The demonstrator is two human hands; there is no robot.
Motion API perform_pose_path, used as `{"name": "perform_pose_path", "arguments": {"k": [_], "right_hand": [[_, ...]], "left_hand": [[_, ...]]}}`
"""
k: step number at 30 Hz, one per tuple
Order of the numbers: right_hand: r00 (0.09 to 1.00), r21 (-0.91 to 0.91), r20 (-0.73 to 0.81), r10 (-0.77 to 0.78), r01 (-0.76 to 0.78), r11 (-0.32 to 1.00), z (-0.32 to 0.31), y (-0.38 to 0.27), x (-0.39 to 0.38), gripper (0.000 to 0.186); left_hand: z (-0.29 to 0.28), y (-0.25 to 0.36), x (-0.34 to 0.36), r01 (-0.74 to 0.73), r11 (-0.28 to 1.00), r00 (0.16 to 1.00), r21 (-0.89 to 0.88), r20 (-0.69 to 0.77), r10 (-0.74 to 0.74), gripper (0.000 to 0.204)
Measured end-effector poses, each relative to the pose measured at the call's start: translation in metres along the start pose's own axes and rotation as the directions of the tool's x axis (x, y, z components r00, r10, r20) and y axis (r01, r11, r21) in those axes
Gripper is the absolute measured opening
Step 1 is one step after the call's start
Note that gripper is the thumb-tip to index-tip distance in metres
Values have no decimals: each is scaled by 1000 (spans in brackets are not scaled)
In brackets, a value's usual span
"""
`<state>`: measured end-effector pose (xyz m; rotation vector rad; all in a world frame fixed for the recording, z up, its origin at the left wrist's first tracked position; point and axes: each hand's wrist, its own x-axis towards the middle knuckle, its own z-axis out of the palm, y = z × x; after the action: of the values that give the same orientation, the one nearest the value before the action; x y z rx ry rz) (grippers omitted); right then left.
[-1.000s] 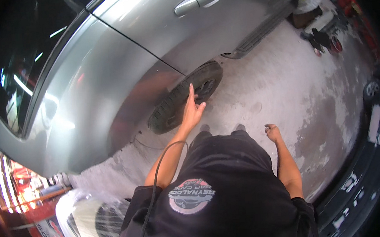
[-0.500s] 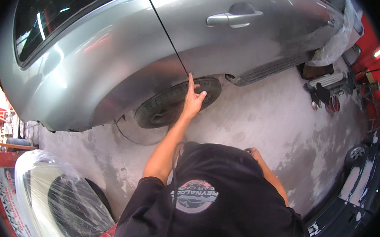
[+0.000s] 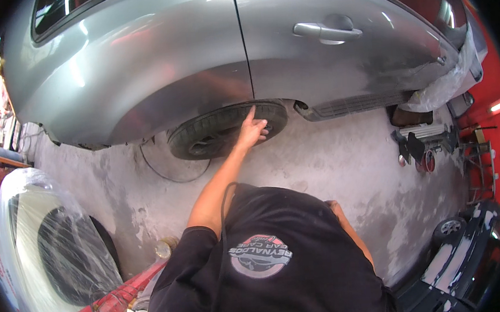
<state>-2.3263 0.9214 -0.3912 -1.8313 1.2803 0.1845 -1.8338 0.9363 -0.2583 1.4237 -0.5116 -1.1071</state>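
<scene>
My left hand (image 3: 252, 131) reaches forward with its index finger stretched out toward the bottom of the door seam; the other fingers are partly bent, and nothing shows in the hand. Behind it is the black tire (image 3: 188, 139), under the wheel arch of a silver car (image 3: 162, 63). The fingertip overlaps the tire's upper edge; whether it touches cannot be told. The silver door (image 3: 307, 65) with its handle (image 3: 328, 32) lies to the right of the seam. Against my side rests my right hand (image 3: 335, 210), its fingers mostly hidden by my black shirt.
A dark side step (image 3: 354, 106) runs under the door. Clear plastic sheeting (image 3: 445, 87) hangs at the car's right end. Loose parts (image 3: 420, 141) lie on the floor at right. At left stands a plastic-wrapped panel (image 3: 26, 229); a dark bumper (image 3: 460, 257) lies lower right.
My left hand has lowered slightly, its fingertip dropping from the seam's lower end to over the tire. The view has shifted, so the door seam appears farther right. My right hand stays at my side.
</scene>
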Motion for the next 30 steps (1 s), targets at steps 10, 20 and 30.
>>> {"name": "perform_pose_path", "arguments": {"k": [10,20,30], "right_hand": [[997,-15,-9,-78,78,997,13,-27,20,37],[998,-50,58,16,-13,999,29,-7,13,35],[1000,31,17,23,-23,999,27,-7,19,36]], "left_hand": [[24,54,-3,-34,960,996,-278,71,56,91],[25,91,-11,-29,946,990,-323,124,73,85],[31,132,-33,-179,975,983,-129,18,183,89]]}}
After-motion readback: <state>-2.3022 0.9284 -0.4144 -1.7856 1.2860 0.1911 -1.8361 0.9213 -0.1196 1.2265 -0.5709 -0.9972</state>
